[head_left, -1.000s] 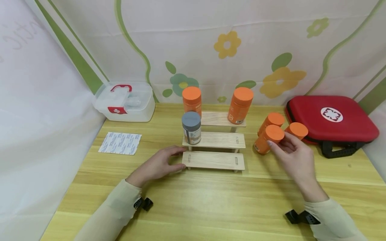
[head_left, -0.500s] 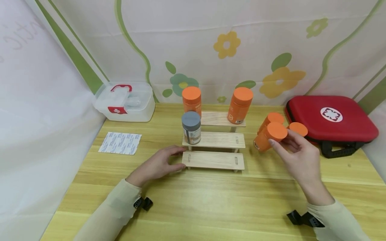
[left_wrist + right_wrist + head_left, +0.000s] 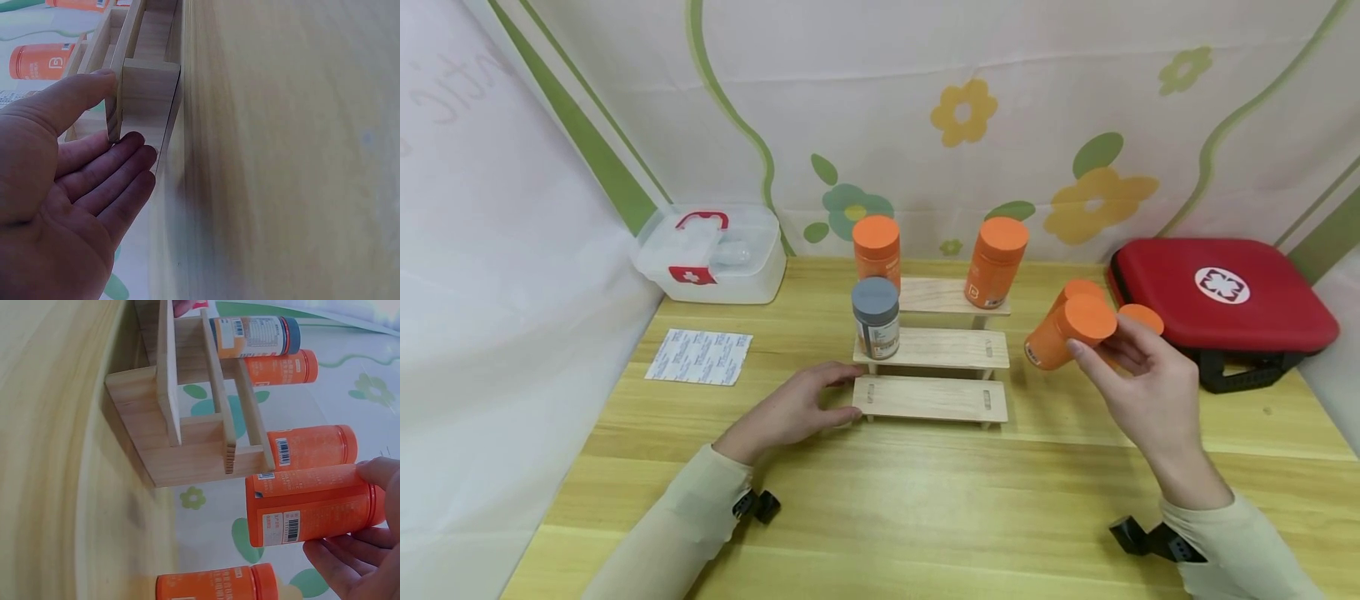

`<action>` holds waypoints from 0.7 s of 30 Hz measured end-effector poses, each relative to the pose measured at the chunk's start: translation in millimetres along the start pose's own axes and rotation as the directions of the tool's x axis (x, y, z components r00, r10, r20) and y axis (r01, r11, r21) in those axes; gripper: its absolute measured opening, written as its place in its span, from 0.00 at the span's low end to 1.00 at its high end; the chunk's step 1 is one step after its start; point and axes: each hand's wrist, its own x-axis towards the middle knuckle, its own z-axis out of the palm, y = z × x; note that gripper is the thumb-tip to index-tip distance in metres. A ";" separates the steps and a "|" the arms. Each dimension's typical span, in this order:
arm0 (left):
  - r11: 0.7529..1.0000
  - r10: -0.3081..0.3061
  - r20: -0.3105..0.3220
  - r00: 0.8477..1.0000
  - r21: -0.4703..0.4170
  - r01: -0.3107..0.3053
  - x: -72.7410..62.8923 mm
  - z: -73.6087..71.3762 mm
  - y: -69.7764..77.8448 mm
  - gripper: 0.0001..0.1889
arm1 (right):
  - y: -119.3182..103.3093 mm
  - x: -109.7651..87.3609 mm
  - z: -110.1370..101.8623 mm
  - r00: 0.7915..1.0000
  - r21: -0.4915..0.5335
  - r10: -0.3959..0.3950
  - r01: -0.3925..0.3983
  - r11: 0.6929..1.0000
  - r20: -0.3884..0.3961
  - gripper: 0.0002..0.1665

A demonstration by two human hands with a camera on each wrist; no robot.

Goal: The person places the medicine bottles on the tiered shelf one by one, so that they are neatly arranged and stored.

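Observation:
My right hand (image 3: 1150,392) grips an orange supplement bottle (image 3: 1063,337) near its cap, thumb on one side and fingers on the other. The bottle is tilted and held above the table in the right wrist view. Two more orange bottles stand behind it, one (image 3: 1082,289) largely covered by it, the other (image 3: 1141,318) partly behind my fingers. At the left end of a three-step wooden display rack (image 3: 928,397), my left hand (image 3: 793,412) holds the lowest board between thumb and fingers. On the rack are a grey-capped jar (image 3: 877,321) and two orange bottles (image 3: 997,262).
A red first-aid case (image 3: 1225,292) with a black handle lies at the right. At the back left stands a clear white medicine box (image 3: 737,275), with a printed blister sheet (image 3: 698,357) in front of it. A patterned curtain backs the wooden table (image 3: 925,508).
My right hand has lifted the orange bottle off the table, drawing it slightly up and tilting it. My left hand stays at the rack.

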 end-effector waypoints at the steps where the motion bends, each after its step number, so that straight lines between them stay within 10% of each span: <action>1: 1.000 0.000 0.001 1.000 0.000 0.000 0.0 0.1 -0.2 0.32 | -1.5 0.2 -0.2 1.000 -0.002 -0.007 0.007 1.000 0.001 0.31; 21: 1.000 -0.012 0.003 1.000 -0.009 0.012 -0.2 0.7 0.1 0.32 | -23.6 1.3 5.7 0.998 0.047 -0.048 0.046 0.998 0.047 0.34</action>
